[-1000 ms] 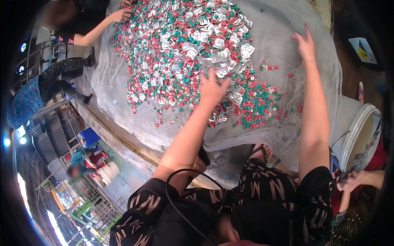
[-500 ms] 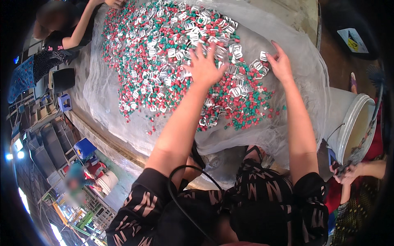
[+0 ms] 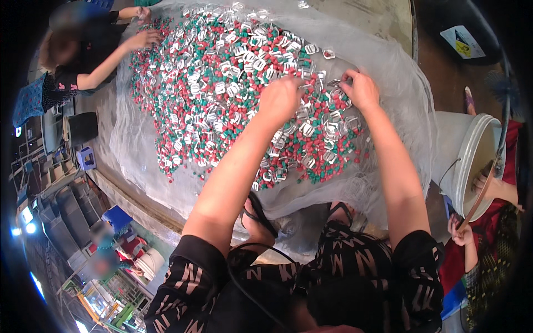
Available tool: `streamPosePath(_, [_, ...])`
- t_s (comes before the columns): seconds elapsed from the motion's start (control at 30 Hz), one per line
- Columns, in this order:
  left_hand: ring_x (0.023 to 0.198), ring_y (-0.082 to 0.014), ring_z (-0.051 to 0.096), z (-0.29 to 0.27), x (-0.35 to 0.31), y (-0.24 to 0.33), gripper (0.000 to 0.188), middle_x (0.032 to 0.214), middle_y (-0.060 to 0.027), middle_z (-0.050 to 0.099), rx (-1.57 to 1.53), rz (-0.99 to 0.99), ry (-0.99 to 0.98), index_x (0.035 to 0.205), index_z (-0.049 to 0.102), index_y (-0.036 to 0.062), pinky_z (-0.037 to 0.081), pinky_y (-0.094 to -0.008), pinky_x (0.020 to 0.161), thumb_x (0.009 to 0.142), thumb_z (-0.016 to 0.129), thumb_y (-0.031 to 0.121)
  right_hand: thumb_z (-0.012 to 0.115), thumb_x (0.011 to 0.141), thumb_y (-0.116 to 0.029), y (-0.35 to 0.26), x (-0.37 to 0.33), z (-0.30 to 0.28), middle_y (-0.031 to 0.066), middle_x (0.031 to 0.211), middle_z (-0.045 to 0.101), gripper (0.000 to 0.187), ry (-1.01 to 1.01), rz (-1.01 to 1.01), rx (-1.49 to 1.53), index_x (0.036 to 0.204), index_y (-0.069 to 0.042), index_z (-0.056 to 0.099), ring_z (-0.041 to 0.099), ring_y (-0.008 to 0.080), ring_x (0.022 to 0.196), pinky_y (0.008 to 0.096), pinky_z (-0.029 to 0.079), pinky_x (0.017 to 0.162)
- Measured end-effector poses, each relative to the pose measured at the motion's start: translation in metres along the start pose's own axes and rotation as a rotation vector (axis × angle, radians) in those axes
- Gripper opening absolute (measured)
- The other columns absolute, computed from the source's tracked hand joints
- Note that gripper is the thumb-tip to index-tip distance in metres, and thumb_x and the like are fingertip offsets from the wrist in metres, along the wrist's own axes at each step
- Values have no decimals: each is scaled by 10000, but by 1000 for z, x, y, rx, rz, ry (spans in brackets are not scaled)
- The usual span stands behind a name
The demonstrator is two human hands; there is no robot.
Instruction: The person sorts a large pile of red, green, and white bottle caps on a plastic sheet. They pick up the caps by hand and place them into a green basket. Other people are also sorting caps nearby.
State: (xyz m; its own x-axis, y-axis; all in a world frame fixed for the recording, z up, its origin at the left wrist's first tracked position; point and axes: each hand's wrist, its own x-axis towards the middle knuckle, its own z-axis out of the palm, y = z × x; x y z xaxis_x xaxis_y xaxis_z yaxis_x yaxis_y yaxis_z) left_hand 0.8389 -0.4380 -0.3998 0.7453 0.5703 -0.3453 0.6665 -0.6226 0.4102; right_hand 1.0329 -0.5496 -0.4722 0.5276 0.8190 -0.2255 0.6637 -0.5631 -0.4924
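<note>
Metal buckles lie mixed with small red and green pieces in a broad heap on pale netting, filling the head view from about 10 to 1 o'clock. My left hand, at 12 o'clock, was splayed wide half a second ago; now it's curled over the heap, fingertips hidden, so I can't tell if it has hold of anything. My right hand, between 1 and 2 o'clock, has thumb and fingers bent near each other at the heap's edge; I can't tell whether a buckle is pinched there. Both hands now sit closer together, so I read this as close fingerwork among the pieces. At 10 to 11 o'clock, a co-worker's hand reaches the heap's far corner.
</note>
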Motion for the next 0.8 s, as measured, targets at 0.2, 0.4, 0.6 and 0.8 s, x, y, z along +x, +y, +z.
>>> streamPosePath(0.2, [1049,-292,539,38,80,-13,273,1124,-96,583,214,302,297,1013,631,102,466,-376,844,741,648,115,600,718,-170,14,28,-15,39,709,634,115,-60,279,907,727,-56,592,615,154,684,271,433,577])
streamPosePath(0.4, [784,-188,625,29,103,-34,192,892,-80,594,-942,67,235,859,562,45,504,-314,663,685,543,-34,545,714,-67,13,53,-30,77,777,635,96,-54,471,1409,808,-61,562,624,162,709,275,427,546])
streamPosePath(0.6, [855,-273,646,20,127,-8,283,954,-130,656,73,24,318,999,608,91,520,-361,730,757,657,230,677,790,-238,-18,67,5,119,950,593,386,121,-34,-8,1164,-286,590,609,322,898,418,494,748])
streamPosePath(0.8, [685,-207,612,33,129,-16,202,793,-92,624,-161,33,356,891,601,68,493,-332,624,717,664,150,676,770,-180,-8,63,10,82,1017,552,272,75,-142,75,1030,-224,609,607,289,905,423,492,728])
